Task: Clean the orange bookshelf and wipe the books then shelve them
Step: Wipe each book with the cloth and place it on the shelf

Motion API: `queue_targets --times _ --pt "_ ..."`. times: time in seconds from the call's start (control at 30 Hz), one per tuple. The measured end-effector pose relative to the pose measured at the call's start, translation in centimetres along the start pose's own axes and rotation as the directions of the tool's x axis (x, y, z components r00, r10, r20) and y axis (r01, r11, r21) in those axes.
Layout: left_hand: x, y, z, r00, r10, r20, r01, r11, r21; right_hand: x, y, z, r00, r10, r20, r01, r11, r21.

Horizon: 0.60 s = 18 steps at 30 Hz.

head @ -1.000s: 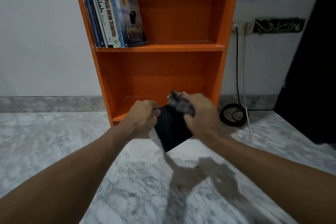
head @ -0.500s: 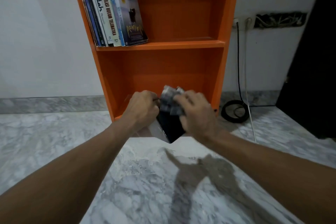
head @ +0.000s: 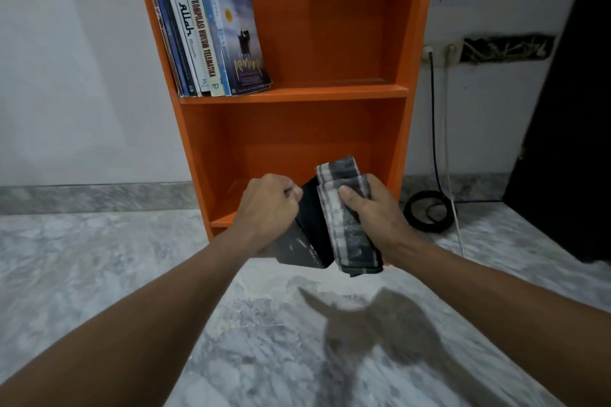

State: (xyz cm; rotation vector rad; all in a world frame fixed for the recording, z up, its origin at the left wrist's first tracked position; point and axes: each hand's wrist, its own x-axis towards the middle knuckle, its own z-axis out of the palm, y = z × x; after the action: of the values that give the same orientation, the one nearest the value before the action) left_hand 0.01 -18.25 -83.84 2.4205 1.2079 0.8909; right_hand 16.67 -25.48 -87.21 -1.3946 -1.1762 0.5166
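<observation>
My left hand point(head: 269, 208) grips the black book point(head: 309, 235) tilted, steadying it, so my right hand point(head: 370, 211), clutching the folded grey cloth point(head: 347, 218), can wipe it.

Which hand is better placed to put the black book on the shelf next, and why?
Probably left. The left hand grips the black book, and the shelved books stand on its side; the right hand is occupied holding the cloth.

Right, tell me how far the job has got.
Done: books lean on the upper shelf of the orange bookshelf. In hand: the left hand grips a black book, the right hand holds a grey cloth against it. Left: shelving that book.
</observation>
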Motion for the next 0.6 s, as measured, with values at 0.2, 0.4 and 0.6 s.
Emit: queue_targets --times 0.2,0.4,0.6 --pt "0.6 1.2 0.4 0.999 0.046 0.001 -0.046 0.997 -0.066 0.6 -0.5 -0.8 0.991 0.078 -0.108 -0.063 0.988 0.138" --pt "0.6 1.1 -0.5 0.995 0.002 -0.103 -0.046 0.903 -0.428 1.4 -0.9 -2.1 0.949 0.261 -0.179 -0.194 0.926 0.324" --pt "0.8 -4.0 -1.3 0.767 -0.612 0.192 0.474 0.34 -0.812 1.4 -1.9 -3.4 0.922 0.385 -0.045 -0.283 0.748 0.6"
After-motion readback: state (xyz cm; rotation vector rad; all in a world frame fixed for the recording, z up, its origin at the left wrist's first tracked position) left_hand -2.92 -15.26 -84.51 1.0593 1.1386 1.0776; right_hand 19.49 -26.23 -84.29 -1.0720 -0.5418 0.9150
